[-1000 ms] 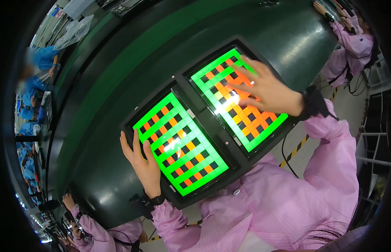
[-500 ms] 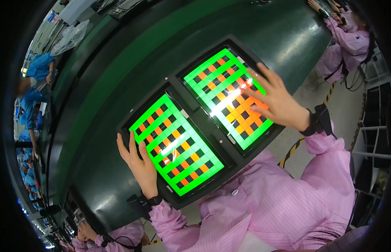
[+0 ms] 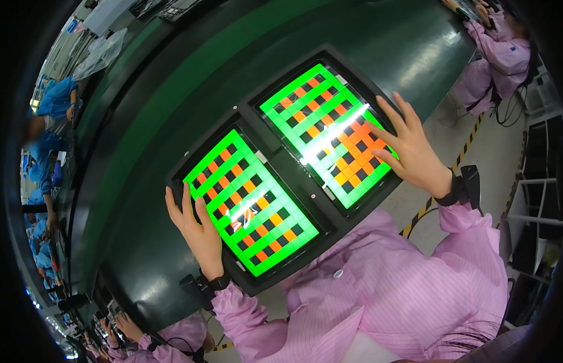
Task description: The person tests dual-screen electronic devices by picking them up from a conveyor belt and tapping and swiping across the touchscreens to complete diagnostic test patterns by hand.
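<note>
Two glossy panels lie side by side in a black frame [image 3: 280, 166]. The left panel [image 3: 289, 207] and the right panel [image 3: 306, 107] each carry a grid of bright green, orange and black squares, crossed by white glare. Along the outer edge of the left panel rests my left hand [image 3: 200, 237], its fingers stretched out and holding nothing. My right hand [image 3: 419, 158] is spread open at the outer edge of the right panel, fingertips over or close to its border; whether they touch I cannot tell.
A dark green table [image 3: 142, 199] lies under the frame. People in pink work at the far right [image 3: 496, 60] and lower left [image 3: 178, 339]; others in blue [image 3: 54, 100] are at the far left. Yellow-black tape [image 3: 460, 158] marks the floor at right.
My right hand has drawn outward from over the right panel to its outer edge. The frame and panels sit slightly higher and further left in view; my left hand stays beside its panel.
</note>
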`<state>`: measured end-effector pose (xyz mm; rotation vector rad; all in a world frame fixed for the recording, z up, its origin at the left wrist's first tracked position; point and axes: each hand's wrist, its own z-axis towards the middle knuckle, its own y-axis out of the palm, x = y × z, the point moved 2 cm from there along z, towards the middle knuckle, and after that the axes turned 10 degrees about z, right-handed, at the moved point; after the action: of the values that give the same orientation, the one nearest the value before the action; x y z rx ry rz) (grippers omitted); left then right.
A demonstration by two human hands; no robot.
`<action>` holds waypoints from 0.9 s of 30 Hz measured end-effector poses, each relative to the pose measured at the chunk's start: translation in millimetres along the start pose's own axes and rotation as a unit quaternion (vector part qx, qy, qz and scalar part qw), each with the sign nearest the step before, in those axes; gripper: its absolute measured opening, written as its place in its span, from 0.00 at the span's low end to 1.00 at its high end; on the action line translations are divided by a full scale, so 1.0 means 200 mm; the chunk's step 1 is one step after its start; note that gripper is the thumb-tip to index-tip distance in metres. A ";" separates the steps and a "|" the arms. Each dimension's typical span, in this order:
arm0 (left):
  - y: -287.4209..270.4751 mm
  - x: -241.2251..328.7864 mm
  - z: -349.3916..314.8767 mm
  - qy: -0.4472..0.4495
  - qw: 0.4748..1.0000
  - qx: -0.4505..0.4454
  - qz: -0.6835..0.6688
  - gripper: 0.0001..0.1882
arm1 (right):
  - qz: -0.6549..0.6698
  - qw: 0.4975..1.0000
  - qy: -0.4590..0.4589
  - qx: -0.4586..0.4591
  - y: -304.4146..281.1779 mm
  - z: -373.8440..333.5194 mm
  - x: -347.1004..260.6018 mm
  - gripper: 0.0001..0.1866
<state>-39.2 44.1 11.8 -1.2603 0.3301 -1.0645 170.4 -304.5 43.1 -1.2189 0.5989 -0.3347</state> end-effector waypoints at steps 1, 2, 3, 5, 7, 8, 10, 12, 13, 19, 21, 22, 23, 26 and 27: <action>0.00 0.01 0.00 0.001 1.000 -0.001 -0.002 0.21 | -0.002 1.000 0.002 0.000 0.00 -0.01 0.00 0.23; -0.01 0.01 0.00 -0.005 1.000 -0.002 -0.008 0.21 | 0.034 0.999 -0.011 0.006 0.01 -0.02 -0.01 0.24; -0.01 0.02 0.01 -0.011 1.000 -0.003 -0.014 0.21 | 0.070 0.997 -0.024 0.013 0.01 -0.02 -0.04 0.24; 0.01 0.01 0.02 -0.002 1.000 -0.001 -0.015 0.21 | 0.082 0.994 -0.066 0.008 0.02 -0.02 -0.16 0.25; 0.01 0.01 0.03 0.001 1.000 -0.001 -0.013 0.21 | 0.138 0.979 -0.122 -0.091 0.03 -0.02 -0.25 0.26; 0.00 0.01 0.02 -0.002 1.000 0.001 -0.010 0.21 | 0.141 0.979 -0.115 -0.090 0.03 -0.03 -0.25 0.25; 0.00 0.01 0.01 -0.007 1.000 0.000 -0.009 0.21 | 0.101 0.988 -0.098 -0.064 0.01 -0.05 -0.16 0.25; 0.00 -0.01 0.01 0.015 1.000 0.000 0.007 0.21 | 0.041 0.998 -0.039 -0.013 -0.03 -0.07 -0.04 0.24; 0.00 0.00 0.01 0.024 1.000 0.001 0.014 0.21 | 0.022 1.000 -0.001 0.009 -0.06 -0.06 0.01 0.23; -0.01 0.05 0.02 0.028 0.999 -0.033 0.026 0.23 | 0.069 0.995 -0.069 0.015 -0.05 0.28 0.04 0.20; -0.02 0.06 0.03 0.027 0.998 -0.038 0.036 0.23 | 0.118 0.981 -0.155 -0.027 0.05 0.43 0.01 0.22; -0.02 0.08 0.04 0.035 0.997 -0.053 0.047 0.23 | 0.093 0.981 -0.164 -0.036 0.10 0.49 0.00 0.23; -0.02 0.09 0.04 0.039 0.995 -0.067 0.061 0.24 | 0.071 0.981 -0.177 -0.045 0.15 0.54 -0.01 0.24; 0.00 0.07 0.06 0.046 0.994 -0.069 0.065 0.23 | 0.039 0.979 -0.193 -0.045 0.23 0.63 -0.01 0.25; -0.01 0.06 0.05 0.055 0.994 -0.067 0.070 0.23 | 0.030 0.979 -0.198 -0.038 0.24 0.65 -0.02 0.25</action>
<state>-26.8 40.8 21.1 -1.2805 0.5750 -1.0073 240.7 -186.0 26.8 -1.2936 0.3040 -0.0150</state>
